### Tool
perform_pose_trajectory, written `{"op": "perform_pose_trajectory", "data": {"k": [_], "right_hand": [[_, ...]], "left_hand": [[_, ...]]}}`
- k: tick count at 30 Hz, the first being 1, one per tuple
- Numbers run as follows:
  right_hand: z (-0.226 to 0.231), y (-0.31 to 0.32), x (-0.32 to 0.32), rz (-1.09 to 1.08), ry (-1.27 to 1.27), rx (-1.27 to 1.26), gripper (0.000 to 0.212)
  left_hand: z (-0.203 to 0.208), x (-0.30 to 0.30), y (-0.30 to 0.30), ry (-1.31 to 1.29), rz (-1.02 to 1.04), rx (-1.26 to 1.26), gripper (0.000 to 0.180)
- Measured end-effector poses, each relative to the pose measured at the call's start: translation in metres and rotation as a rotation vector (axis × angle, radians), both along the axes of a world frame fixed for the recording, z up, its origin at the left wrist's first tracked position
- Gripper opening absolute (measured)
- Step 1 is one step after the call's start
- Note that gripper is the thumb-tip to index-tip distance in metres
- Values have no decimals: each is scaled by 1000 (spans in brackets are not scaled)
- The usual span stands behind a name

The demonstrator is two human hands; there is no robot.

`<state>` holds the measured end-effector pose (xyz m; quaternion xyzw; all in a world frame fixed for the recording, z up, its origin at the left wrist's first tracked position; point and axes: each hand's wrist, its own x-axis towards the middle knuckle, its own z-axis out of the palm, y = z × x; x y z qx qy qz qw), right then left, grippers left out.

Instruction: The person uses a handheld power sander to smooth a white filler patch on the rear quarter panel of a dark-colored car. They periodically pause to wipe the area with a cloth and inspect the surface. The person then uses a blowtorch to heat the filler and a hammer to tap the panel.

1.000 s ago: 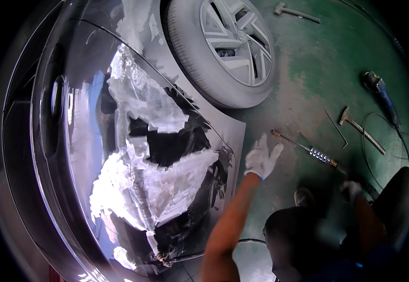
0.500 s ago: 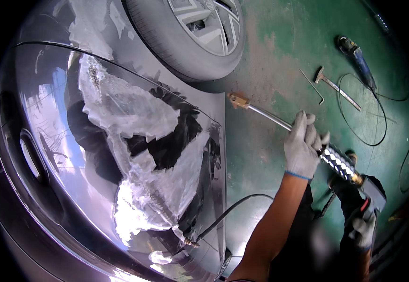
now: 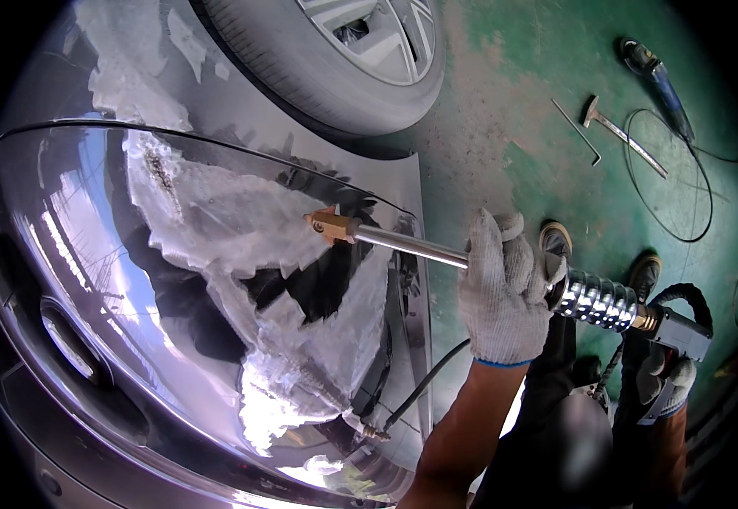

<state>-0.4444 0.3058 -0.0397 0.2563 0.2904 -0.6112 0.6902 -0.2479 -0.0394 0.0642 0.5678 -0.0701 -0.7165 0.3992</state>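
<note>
A pistol-grip slide-hammer dent puller (image 3: 411,245) lies across the view, its brass-coloured tip (image 3: 332,226) over the sanded, bare-metal patch (image 3: 225,204) of a dark car door (image 3: 89,220). Whether the tip touches the metal I cannot tell. My left hand (image 3: 505,297), in a pale knitted glove, is wrapped round the rod beside the shiny ribbed weight (image 3: 598,301). At the tool's rear end, my gloved right hand (image 3: 668,386) grips the grey handle (image 3: 681,333); its fingers are partly hidden. A cable clamp (image 3: 367,428) with a black cable sits at the panel's lower part.
Above the door is the car's wheel (image 3: 335,68). On the green floor lie a blue angle grinder (image 3: 659,85) with its cord, a hammer (image 3: 628,140) and a bent rod (image 3: 577,131). My shoes (image 3: 556,240) are below the tool.
The dent puller has swung left, bringing its tip from over the floor onto the sanded door area. Both hands keep their hold; my left hand has moved left with the rod.
</note>
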Motion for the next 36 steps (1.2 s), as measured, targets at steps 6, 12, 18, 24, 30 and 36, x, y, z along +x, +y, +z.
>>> {"op": "perform_pose_trajectory", "data": {"k": [6,12,18,24,30,36], "right_hand": [[12,-13,3,-41,-25,-29,48],[9,-2,2,-33,13,23,50],[10,10,5,-54,33,48,52],[4,7,-3,-20,47,44,54],[0,13,-5,-9,14,14,56],[1,16,-7,-8,12,20,59]], "left_hand": [[-8,0,-1,11,-14,-11,37],[-4,3,2,28,-19,-60,38],[-9,8,4,127,-27,-94,41],[-18,-31,40,-99,107,2,36],[-21,-14,30,90,93,-53,22],[-27,-25,41,63,81,-155,25]]}}
